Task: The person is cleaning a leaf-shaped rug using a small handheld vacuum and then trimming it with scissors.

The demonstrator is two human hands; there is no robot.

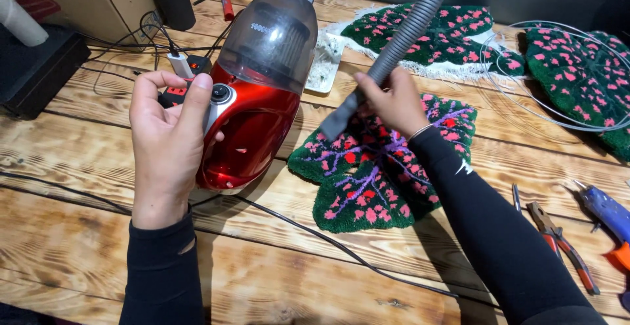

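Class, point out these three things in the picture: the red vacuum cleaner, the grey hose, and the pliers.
Red vacuum cleaner (252, 135), head view, on its red body.
Grey hose (410, 26), head view, mid-length of the ribbed tube.
Pliers (564, 246), head view, on the handles.

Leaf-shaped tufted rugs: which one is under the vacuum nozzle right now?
The nearest leaf rug, the only one with purple veins, lies under the nozzle held by the right hand. The other two have pink spots only.
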